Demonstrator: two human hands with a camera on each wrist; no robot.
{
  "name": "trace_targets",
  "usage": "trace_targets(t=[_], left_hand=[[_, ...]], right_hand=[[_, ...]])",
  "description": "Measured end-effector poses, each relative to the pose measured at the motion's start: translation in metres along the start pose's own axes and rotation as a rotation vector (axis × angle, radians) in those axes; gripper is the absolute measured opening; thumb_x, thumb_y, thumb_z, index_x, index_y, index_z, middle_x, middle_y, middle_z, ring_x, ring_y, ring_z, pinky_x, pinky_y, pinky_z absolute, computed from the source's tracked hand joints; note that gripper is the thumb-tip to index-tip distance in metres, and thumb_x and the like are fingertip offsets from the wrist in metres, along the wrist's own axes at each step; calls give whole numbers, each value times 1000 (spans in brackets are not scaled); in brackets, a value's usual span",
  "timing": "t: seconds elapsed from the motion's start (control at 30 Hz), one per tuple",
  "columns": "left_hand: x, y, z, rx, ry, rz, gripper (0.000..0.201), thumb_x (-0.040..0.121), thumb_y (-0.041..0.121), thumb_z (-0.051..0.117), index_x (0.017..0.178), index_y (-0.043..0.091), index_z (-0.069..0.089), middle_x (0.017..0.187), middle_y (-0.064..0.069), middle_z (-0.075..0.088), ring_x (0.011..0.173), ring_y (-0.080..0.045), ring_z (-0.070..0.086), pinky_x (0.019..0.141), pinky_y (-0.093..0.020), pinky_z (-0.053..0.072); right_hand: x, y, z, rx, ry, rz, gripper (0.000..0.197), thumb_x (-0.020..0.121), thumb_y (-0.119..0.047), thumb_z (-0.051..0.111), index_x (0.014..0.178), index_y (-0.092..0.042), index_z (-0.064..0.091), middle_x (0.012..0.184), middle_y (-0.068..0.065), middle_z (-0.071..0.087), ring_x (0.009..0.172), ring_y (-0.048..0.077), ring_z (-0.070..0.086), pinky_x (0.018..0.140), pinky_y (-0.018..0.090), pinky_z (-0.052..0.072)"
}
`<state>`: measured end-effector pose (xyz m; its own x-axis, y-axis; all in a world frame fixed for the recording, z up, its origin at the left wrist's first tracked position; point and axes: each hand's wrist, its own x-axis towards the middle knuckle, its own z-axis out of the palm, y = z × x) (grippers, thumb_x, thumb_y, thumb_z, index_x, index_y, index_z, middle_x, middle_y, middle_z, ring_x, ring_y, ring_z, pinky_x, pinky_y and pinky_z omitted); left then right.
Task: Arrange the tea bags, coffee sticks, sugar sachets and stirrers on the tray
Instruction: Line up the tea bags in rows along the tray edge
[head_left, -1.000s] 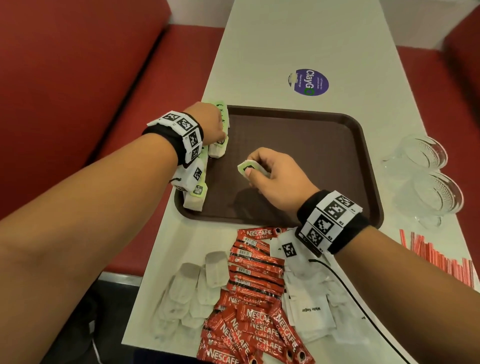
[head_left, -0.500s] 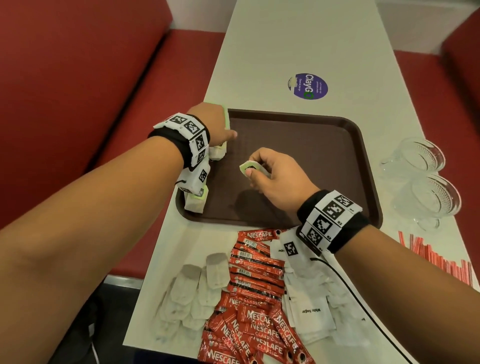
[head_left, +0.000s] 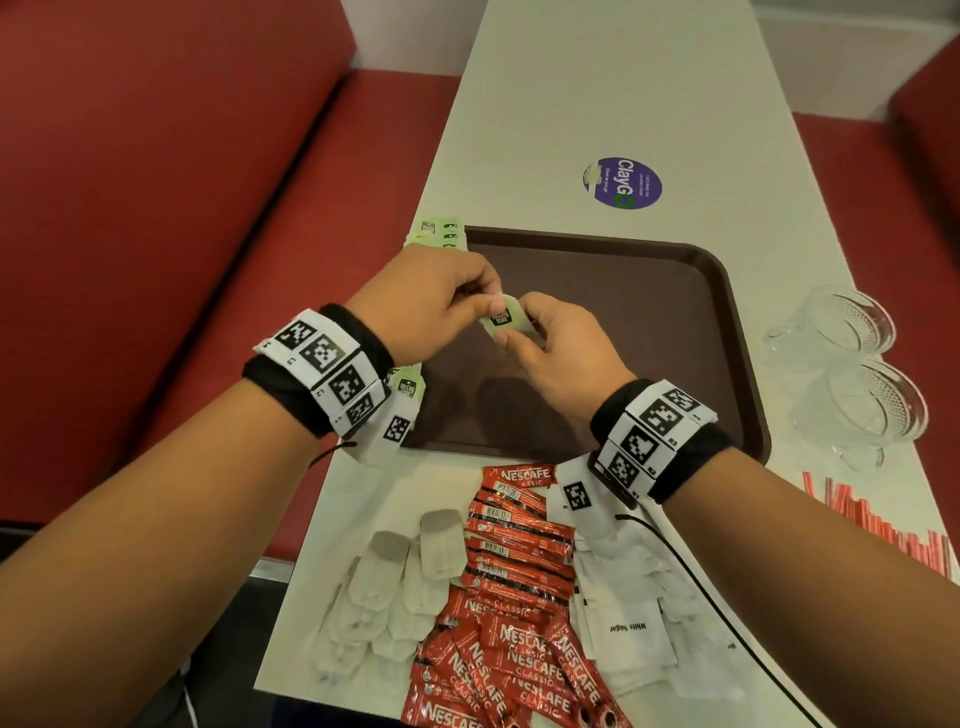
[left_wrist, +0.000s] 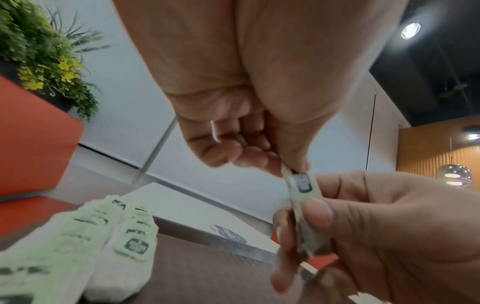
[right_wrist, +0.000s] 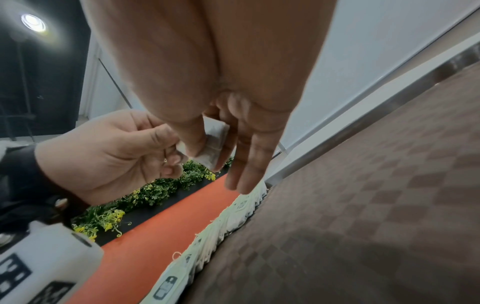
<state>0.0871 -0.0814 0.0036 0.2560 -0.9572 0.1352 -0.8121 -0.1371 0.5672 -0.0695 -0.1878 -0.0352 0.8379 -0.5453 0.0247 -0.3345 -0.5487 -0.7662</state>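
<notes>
Both hands hold one tea bag (head_left: 502, 318) with a green tag above the left part of the brown tray (head_left: 649, 322). My left hand (head_left: 484, 307) pinches its upper left end, and my right hand (head_left: 511, 333) pinches its lower side with thumb and fingers. The left wrist view shows the same tea bag (left_wrist: 302, 185) on edge between the two hands. A row of tea bags (head_left: 439, 235) lies along the tray's left rim, partly hidden by my left wrist. Loose tea bags (head_left: 405, 587), red coffee sticks (head_left: 514, 566), white sugar sachets (head_left: 626, 623) and red stirrers (head_left: 883, 525) lie on the table near me.
Two clear glass cups (head_left: 852, 374) stand right of the tray. A purple sticker (head_left: 622, 183) is on the table beyond it. Red bench seats (head_left: 156, 208) run along both sides of the narrow table. The tray's middle and right part hold nothing.
My left hand left the row at the tray's left rim and came to the middle. The right hand lifted its tea bag, and both hands now pinch it.
</notes>
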Motion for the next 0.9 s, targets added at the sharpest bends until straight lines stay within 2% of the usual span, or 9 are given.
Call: trace_targets(t=[0.07, 0.2, 0.3, 0.4, 0.5, 0.57, 0.63, 0.77, 0.9], left_hand=[[-1, 1, 0, -55, 14, 5, 7, 92, 28, 68, 92, 21, 70, 76, 10, 65, 68, -5, 56, 65, -19, 44], [1, 0, -6, -63, -95, -12, 7, 89, 26, 72, 96, 24, 72, 80, 13, 68, 70, 2, 57, 67, -9, 41], [10, -11, -13, -14, 21, -72, 6, 90, 26, 71, 95, 25, 71, 81, 12, 68, 71, -1, 58, 69, -17, 46], [25, -26, -23, 153, 96, -206, 12, 93, 27, 66, 104, 23, 70, 87, 3, 68, 74, -10, 56, 69, -24, 42], [39, -40, -31, 390, -184, -309, 23, 95, 29, 63, 115, 20, 67, 91, 2, 65, 86, -18, 60, 77, -32, 47], [45, -45, -28, 448, -373, -332, 29, 93, 32, 66, 120, 21, 66, 89, 4, 67, 87, -17, 62, 80, -30, 47], [52, -50, -20, 488, -454, -324, 35, 92, 35, 68, 123, 21, 66, 86, 6, 65, 87, -16, 59, 80, -28, 45], [64, -60, -6, 496, -351, -355, 35, 88, 35, 72, 119, 19, 68, 107, -2, 67, 101, -22, 61, 89, -34, 50], [71, -62, 2, 508, -292, -408, 29, 83, 37, 77, 105, 19, 68, 101, 1, 64, 99, -23, 61, 81, -34, 50]], right_hand=[[1, -1, 0, -12, 21, -27, 13, 95, -28, 65, 93, -15, 63, 83, 1, 63, 76, 20, 58, 71, 43, 52], [0, -4, 0, -39, 5, -42, 13, 96, -28, 64, 94, -14, 64, 87, 1, 63, 78, 18, 58, 73, 39, 51], [-1, -2, -2, -20, -35, -9, 19, 96, -28, 64, 113, -19, 64, 90, -7, 64, 80, 12, 59, 76, 32, 50], [-2, 2, -5, -151, -221, 23, 35, 94, -33, 66, 127, -22, 60, 96, -12, 65, 86, 8, 61, 84, 30, 53], [-5, 5, -6, -367, -438, 16, 32, 91, -42, 69, 119, -25, 65, 97, -13, 66, 88, 8, 62, 87, 35, 54], [-8, 5, -7, -408, -545, 22, 33, 86, -48, 72, 112, -27, 67, 96, -13, 67, 88, 8, 63, 84, 33, 55], [-11, 4, -7, -433, -643, 15, 36, 81, -52, 76, 107, -28, 69, 95, -14, 67, 87, 8, 63, 78, 29, 54], [-16, 3, -2, -459, -748, -8, 27, 82, -38, 79, 106, -26, 73, 92, -13, 68, 79, 6, 62, 70, 23, 50], [-17, 5, -2, -450, -720, -15, 18, 87, -28, 75, 104, -26, 74, 89, -12, 69, 75, 2, 58, 75, 25, 51]])
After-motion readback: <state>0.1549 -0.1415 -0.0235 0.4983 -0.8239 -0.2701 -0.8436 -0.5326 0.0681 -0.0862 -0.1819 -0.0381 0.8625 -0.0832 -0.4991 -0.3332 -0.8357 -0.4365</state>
